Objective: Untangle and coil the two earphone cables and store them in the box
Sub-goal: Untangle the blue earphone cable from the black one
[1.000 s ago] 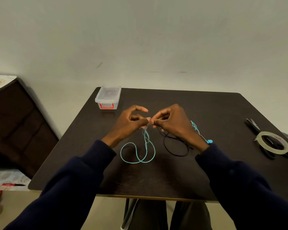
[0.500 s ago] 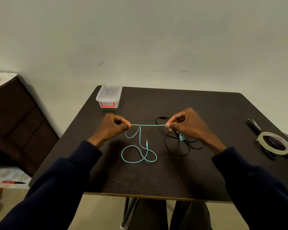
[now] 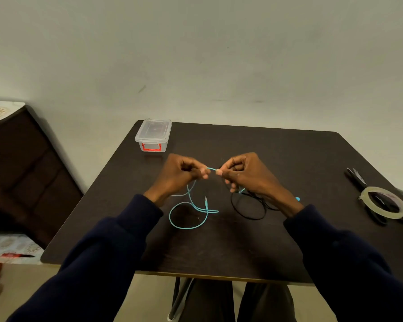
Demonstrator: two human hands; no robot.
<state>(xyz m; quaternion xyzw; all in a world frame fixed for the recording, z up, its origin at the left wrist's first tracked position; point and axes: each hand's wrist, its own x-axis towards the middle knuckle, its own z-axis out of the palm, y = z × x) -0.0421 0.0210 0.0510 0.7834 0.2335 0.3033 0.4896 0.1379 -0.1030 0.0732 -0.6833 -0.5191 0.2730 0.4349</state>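
Judging by the dark table [image 3: 289,159], the job looks barely begun: the clear box [image 3: 153,134] sits lidded at the far left corner, and neither of the 2 cables is coiled. The left hand [image 3: 179,175] and right hand [image 3: 247,175], close together over the middle, each pinch the teal cable [image 3: 189,226] between thumb and curled fingers; its loop lies nearer. The black cable [image 3: 247,216] lies loose beneath the right hand, apparently crossed by a teal strand.
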